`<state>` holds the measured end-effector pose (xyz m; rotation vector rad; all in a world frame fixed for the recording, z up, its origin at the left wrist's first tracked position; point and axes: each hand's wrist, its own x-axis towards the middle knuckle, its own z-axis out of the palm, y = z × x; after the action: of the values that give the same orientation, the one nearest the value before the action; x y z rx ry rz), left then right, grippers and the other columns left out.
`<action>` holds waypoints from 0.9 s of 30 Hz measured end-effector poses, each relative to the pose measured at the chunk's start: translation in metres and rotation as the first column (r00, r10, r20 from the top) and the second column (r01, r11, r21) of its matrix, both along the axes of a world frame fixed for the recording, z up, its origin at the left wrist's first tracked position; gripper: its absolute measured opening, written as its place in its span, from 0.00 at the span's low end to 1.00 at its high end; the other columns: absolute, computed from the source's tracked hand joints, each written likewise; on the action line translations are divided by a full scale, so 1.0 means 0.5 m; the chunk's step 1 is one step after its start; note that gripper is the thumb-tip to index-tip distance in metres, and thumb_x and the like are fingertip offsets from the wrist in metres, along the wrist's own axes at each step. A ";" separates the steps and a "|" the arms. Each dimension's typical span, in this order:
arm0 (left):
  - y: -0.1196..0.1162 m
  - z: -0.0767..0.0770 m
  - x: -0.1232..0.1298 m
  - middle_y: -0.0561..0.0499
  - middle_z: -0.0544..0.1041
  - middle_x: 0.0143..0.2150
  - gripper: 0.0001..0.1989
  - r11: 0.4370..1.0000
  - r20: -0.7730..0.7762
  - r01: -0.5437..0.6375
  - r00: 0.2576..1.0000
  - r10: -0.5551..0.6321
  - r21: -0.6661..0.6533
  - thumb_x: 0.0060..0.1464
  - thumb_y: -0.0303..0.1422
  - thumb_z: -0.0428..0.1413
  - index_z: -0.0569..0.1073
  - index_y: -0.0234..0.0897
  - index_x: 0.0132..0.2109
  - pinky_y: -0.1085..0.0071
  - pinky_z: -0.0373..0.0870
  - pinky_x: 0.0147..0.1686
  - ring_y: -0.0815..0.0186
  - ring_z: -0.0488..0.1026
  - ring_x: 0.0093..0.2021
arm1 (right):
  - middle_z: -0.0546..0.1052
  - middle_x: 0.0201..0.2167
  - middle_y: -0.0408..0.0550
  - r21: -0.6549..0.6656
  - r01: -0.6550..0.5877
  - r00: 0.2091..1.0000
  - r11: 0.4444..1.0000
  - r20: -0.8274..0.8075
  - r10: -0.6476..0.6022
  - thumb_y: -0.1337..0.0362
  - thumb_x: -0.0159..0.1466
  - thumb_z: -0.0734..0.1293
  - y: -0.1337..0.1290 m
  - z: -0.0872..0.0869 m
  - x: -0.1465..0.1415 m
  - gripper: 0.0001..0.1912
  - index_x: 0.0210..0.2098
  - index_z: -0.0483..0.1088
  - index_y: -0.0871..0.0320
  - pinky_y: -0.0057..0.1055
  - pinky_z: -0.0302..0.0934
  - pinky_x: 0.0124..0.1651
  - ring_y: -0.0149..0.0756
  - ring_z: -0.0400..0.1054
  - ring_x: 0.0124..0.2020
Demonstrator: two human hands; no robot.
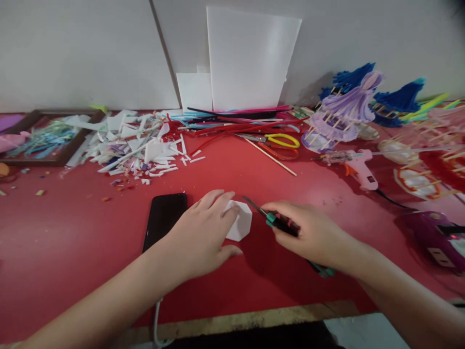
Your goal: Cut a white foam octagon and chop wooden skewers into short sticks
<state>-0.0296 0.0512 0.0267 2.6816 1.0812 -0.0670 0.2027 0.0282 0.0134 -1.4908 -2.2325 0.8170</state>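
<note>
White angular piece (242, 225) near green-black cutter (271, 219)

Here on the table (90, 218), a small panel (243, 224) lies partly under my left hand (203, 230), the phone (165, 218) just left of that hand and the knife (272, 219), in my right hand (310, 235), just to the panel's right. Farther back, a scrap heap (138, 140) sits to the left, scissors (281, 140) lie before the strips (232, 118) mid-table, and a glue gun (363, 167) rests right, while behind everything a board (250, 58) leans on the wall (90, 53).
</note>
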 end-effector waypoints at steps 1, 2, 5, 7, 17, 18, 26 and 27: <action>0.000 -0.002 0.001 0.39 0.65 0.63 0.34 1.000 0.018 0.015 1.000 -0.015 0.009 0.49 0.46 0.63 0.66 0.34 0.58 0.52 0.61 0.60 0.48 0.59 0.64 | 0.78 0.44 0.50 0.003 -0.003 1.000 1.000 0.004 0.003 0.71 0.56 0.60 0.000 -0.003 -0.001 0.24 0.51 0.70 0.55 0.32 0.67 0.40 0.37 0.73 0.40; 0.000 -0.005 0.003 0.40 0.67 0.62 0.34 0.999 0.035 0.035 0.999 -0.035 0.020 0.49 0.45 0.63 0.66 0.34 0.58 0.54 0.62 0.60 0.50 0.61 0.62 | 0.78 0.44 0.50 0.000 -0.007 1.000 1.000 0.004 0.007 0.71 0.56 0.60 -0.001 -0.007 -0.002 0.25 0.53 0.69 0.56 0.33 0.67 0.42 0.37 0.73 0.41; 0.000 -0.016 0.006 0.44 0.71 0.58 0.29 0.989 0.069 0.127 0.989 -0.132 0.069 0.50 0.38 0.64 0.66 0.34 0.57 0.59 0.64 0.59 0.55 0.66 0.59 | 0.78 0.40 0.51 -0.039 -0.024 1.000 0.999 -0.002 0.024 0.71 0.58 0.59 -0.007 -0.012 -0.004 0.29 0.59 0.65 0.58 0.33 0.67 0.41 0.36 0.73 0.38; 0.001 -0.022 0.009 0.45 0.71 0.58 0.24 0.980 0.074 0.174 0.981 -0.181 0.093 0.53 0.34 0.62 0.67 0.34 0.56 0.59 0.64 0.60 0.56 0.67 0.58 | 0.77 0.37 0.50 -0.065 -0.015 1.000 0.998 0.000 0.015 0.71 0.59 0.58 -0.013 -0.011 -0.008 0.30 0.60 0.65 0.59 0.32 0.67 0.38 0.35 0.72 0.34; 0.004 -0.031 0.018 0.46 0.72 0.57 0.17 0.987 0.070 0.159 0.984 -0.161 0.038 0.58 0.31 0.57 0.68 0.35 0.54 0.61 0.72 0.52 0.58 0.71 0.55 | 0.76 0.34 0.49 -0.093 0.002 1.000 0.996 -0.012 -0.003 0.71 0.59 0.59 -0.016 -0.011 -0.013 0.30 0.61 0.65 0.59 0.32 0.66 0.37 0.35 0.71 0.33; 0.003 -0.031 0.018 0.46 0.72 0.56 0.16 0.986 0.071 0.163 0.984 -0.166 0.038 0.59 0.31 0.55 0.68 0.35 0.54 0.62 0.72 0.52 0.58 0.71 0.55 | 0.75 0.34 0.49 -0.091 -0.001 1.000 0.996 -0.007 0.000 0.71 0.59 0.59 -0.016 -0.011 -0.013 0.29 0.60 0.66 0.60 0.32 0.66 0.37 0.35 0.71 0.33; 0.015 -0.018 -0.009 0.33 0.64 0.64 0.45 0.999 0.084 0.010 0.996 -0.013 0.045 0.42 0.37 0.69 0.58 0.27 0.63 0.55 0.63 0.60 0.48 0.62 0.63 | 0.77 0.44 0.53 -0.101 0.101 0.991 0.990 -0.082 -0.109 0.69 0.58 0.61 -0.001 -0.018 -0.013 0.28 0.59 0.67 0.57 0.38 0.67 0.43 0.42 0.73 0.43; 0.020 -0.018 -0.017 0.32 0.63 0.65 0.47 0.999 0.082 -0.038 0.996 0.035 0.033 0.41 0.38 0.69 0.56 0.27 0.63 0.53 0.61 0.61 0.46 0.60 0.65 | 0.77 0.48 0.53 -0.119 0.138 0.979 0.983 -0.136 -0.154 0.69 0.58 0.62 0.005 -0.024 -0.009 0.28 0.58 0.68 0.55 0.39 0.66 0.46 0.43 0.71 0.47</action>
<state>-0.0381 0.0611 0.0176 2.6683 1.1158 0.0671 0.1984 0.0309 0.0014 -1.5700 -1.9756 0.9807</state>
